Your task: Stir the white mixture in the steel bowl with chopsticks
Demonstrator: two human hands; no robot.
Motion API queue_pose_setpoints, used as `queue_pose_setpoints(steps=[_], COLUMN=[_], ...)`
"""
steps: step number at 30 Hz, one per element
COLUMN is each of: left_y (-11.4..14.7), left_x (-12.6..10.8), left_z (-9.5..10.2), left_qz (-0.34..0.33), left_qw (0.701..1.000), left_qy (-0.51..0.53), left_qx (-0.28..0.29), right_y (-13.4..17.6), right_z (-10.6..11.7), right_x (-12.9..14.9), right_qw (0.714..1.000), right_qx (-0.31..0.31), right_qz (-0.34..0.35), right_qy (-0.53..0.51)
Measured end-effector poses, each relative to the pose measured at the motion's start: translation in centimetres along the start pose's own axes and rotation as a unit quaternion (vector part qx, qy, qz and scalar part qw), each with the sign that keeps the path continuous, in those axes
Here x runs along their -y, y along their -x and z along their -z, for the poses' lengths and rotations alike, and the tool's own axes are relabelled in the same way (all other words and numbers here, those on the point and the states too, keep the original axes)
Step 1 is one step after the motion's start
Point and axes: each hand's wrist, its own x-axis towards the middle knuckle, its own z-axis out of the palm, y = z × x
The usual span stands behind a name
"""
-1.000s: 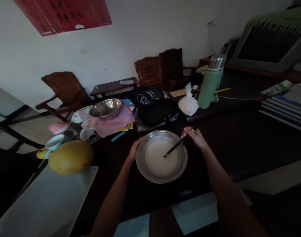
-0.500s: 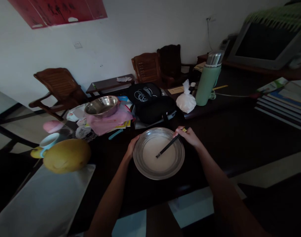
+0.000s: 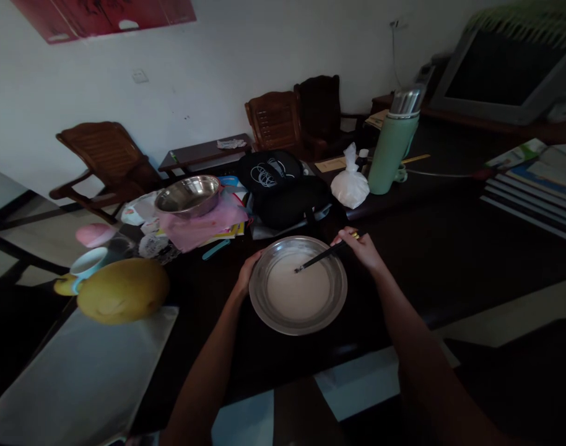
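A wide steel basin (image 3: 264, 305) holding a pale white batter (image 3: 298, 292) sits on the dark table in front of me. My left hand (image 3: 246, 272) grips the basin's left rim. My right hand (image 3: 363, 246) is at the basin's upper right edge, closed on dark chopsticks (image 3: 321, 256) whose tips dip into the batter near its far side.
Behind the basin lie a black bag (image 3: 283, 189), a steel bowl (image 3: 188, 194) on pink cloth, a tied white plastic bag (image 3: 350, 184) and a green thermos (image 3: 394, 146). A large yellow fruit (image 3: 123, 290) and a cup (image 3: 88, 264) sit at left. Books (image 3: 534, 186) are stacked at right.
The chopstick tips have swept from the middle of the batter toward its far edge. My left hand stays on the rim. The view has shifted slightly.
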Motion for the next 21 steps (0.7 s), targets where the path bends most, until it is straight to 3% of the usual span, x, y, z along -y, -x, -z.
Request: queue_pose_setpoints(steps=[2,7,12,18,21], left_y=[0.02,-0.02,-0.08,-0.03,-0.03], left_x=[0.03,0.00,-0.16,-0.27,-0.21], left_z=[0.05,0.08,-0.02,-0.12,-0.14], left_qz=[0.006,-0.007,-0.003,-0.002,-0.006], left_qw=[1.000,1.000,1.000,1.000,1.000], left_qy=[0.000,-0.002,0.004,-0.004,-0.003], left_qx=[0.001,-0.006,0.006,-0.001,-0.004], right_y=[0.07,0.23,0.01,0.08,0.09], right_z=[0.16,-0.31,0.27,-0.11,0.16], right_x=[0.04,0.05,-0.31,-0.36,-0.24], right_qw=[1.000,0.997,1.000,0.996,0.998], right_qx=[-0.011,0.068,0.011,0.086,0.047], right_qz=[-0.009,0.015,0.012,0.027,0.034], right_qy=[0.007,0.024,0.005,0.019,0.027])
